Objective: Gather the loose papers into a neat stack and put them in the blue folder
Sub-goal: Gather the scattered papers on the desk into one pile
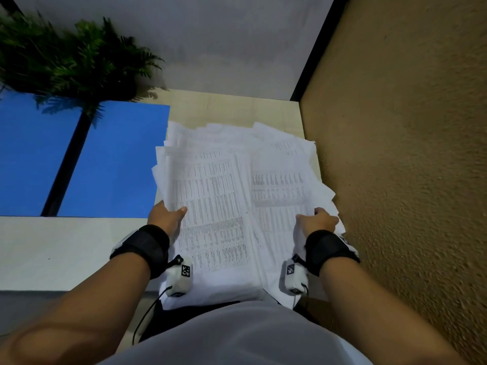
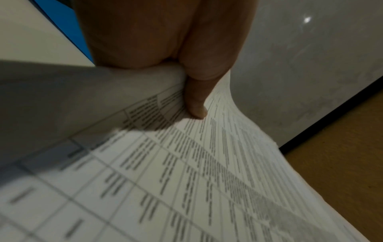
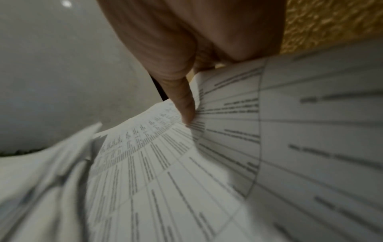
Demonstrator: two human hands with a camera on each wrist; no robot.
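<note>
A thick, uneven pile of white printed papers (image 1: 226, 185) is held up in front of me, sheets fanned out at the far end. My left hand (image 1: 167, 217) grips its left edge, thumb (image 2: 196, 104) on top of the printed page (image 2: 207, 163), fingers hidden beneath. My right hand (image 1: 317, 219) grips the right edge, thumb (image 3: 186, 104) pressed on the top sheet (image 3: 165, 163). The blue folder (image 1: 110, 159) lies open on the table at the left, with a black spine down its middle.
A green fern plant (image 1: 71, 56) stands behind the folder and overhangs it. A rough brown wall (image 1: 408, 167) runs close along the right. A pale wooden tabletop (image 1: 232, 109) lies under the papers, and a white surface (image 1: 66, 248) sits at near left.
</note>
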